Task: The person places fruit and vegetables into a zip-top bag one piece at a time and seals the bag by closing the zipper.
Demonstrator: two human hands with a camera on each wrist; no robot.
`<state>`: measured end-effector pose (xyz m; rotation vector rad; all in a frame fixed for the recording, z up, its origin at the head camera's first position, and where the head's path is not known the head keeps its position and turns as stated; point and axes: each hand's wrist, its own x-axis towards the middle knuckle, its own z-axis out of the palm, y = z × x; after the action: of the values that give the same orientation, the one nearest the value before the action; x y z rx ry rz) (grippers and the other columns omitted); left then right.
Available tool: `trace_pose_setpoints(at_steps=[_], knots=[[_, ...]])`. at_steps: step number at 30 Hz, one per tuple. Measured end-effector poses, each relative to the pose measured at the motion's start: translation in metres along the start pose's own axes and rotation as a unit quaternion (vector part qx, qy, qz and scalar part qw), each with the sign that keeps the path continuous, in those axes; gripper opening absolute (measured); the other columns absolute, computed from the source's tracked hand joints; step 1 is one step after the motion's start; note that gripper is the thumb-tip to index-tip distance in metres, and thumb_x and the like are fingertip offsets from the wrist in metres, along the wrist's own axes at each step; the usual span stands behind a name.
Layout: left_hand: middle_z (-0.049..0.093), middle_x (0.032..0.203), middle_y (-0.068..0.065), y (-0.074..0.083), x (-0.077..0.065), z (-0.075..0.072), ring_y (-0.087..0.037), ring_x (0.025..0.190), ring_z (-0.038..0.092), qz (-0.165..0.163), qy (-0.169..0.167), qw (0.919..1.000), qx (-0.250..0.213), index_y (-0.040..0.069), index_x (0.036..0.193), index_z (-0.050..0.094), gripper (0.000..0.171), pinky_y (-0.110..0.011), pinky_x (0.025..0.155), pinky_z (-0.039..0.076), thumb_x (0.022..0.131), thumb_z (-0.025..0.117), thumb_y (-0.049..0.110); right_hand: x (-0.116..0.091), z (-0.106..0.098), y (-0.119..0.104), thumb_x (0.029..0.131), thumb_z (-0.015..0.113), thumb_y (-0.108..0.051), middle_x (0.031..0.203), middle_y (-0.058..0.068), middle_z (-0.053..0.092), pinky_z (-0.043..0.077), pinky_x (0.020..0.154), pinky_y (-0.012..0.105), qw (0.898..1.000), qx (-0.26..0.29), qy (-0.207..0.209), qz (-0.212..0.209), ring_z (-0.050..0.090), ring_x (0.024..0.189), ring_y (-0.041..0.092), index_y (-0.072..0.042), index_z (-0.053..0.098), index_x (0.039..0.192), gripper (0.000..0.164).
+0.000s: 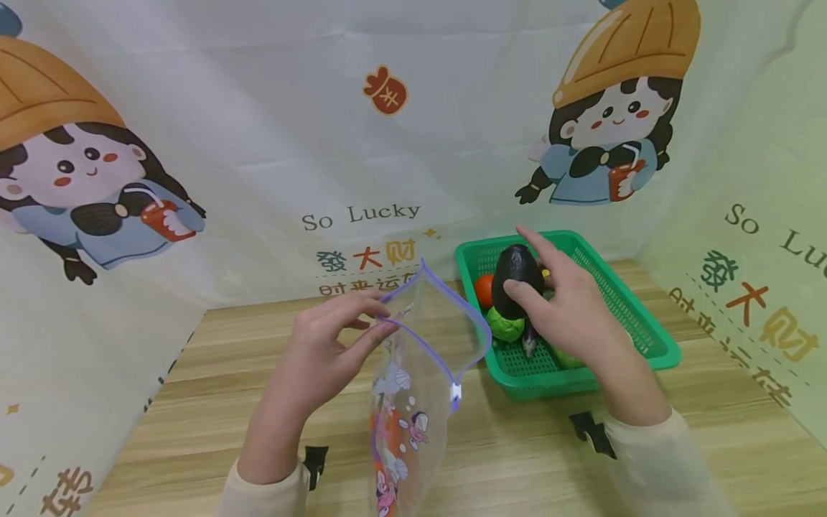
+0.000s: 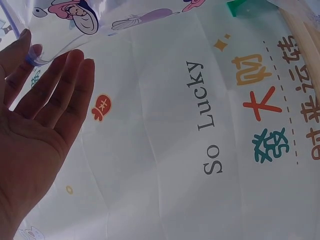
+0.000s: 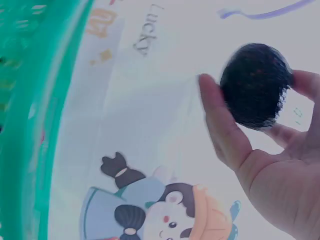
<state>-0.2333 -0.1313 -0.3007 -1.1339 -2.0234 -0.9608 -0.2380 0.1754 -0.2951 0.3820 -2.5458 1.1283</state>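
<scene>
My left hand pinches the purple-edged rim of a clear slider zip bag between thumb and fingers. The bag stands upright with its mouth spread wide; cartoon figures and shells are printed on it. In the left wrist view, that hand holds the bag's edge at the top left. My right hand grips a dark, oval avocado over the green basket. From the right wrist, the avocado shows between thumb and fingers, its bumpy skin facing the camera.
Inside the basket lie a red tomato, a leafy green ball, an eggplant and other produce partly hidden by my hand. A printed cloth hangs behind and beside the wooden table.
</scene>
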Motion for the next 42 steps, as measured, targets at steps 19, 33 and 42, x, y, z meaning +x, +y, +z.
trace_pose_setpoints(at_steps=[19,33,42], knots=[[0.069,0.107,-0.011,0.001,0.0,0.001,-0.023,0.106,0.062,0.001,-0.005,1.0,0.002,0.005,0.092,0.069,0.012,-0.03,0.07,0.058,0.081,0.075,0.004,-0.014,0.008,-0.029,0.085,0.071,-0.042,0.108,0.004,0.063,0.054,0.08,0.041,0.997,0.059,-0.013,-0.058,0.064,0.098,0.02,-0.024,0.044,0.135,0.059],[0.069,0.109,-0.01,0.001,-0.001,0.001,-0.021,0.106,0.062,-0.01,-0.009,0.9999,0.007,0.007,0.091,0.069,0.011,-0.028,0.071,0.057,0.082,0.075,0.006,-0.017,0.016,-0.027,0.08,0.072,-0.052,0.108,-0.007,0.065,0.051,0.067,0.032,0.984,-0.027,-0.11,-0.137,0.058,0.096,0.008,-0.032,0.05,0.135,0.063],[0.069,0.11,-0.01,0.001,-0.001,0.002,-0.02,0.103,0.063,-0.004,-0.015,0.9998,0.011,0.007,0.09,0.068,0.01,-0.03,0.07,0.058,0.082,0.075,0.006,-0.019,0.016,-0.027,0.08,0.073,-0.05,0.113,-0.008,0.063,0.052,0.068,0.03,0.978,-0.026,-0.175,-0.113,0.059,0.087,0.009,-0.035,0.049,0.138,0.064]])
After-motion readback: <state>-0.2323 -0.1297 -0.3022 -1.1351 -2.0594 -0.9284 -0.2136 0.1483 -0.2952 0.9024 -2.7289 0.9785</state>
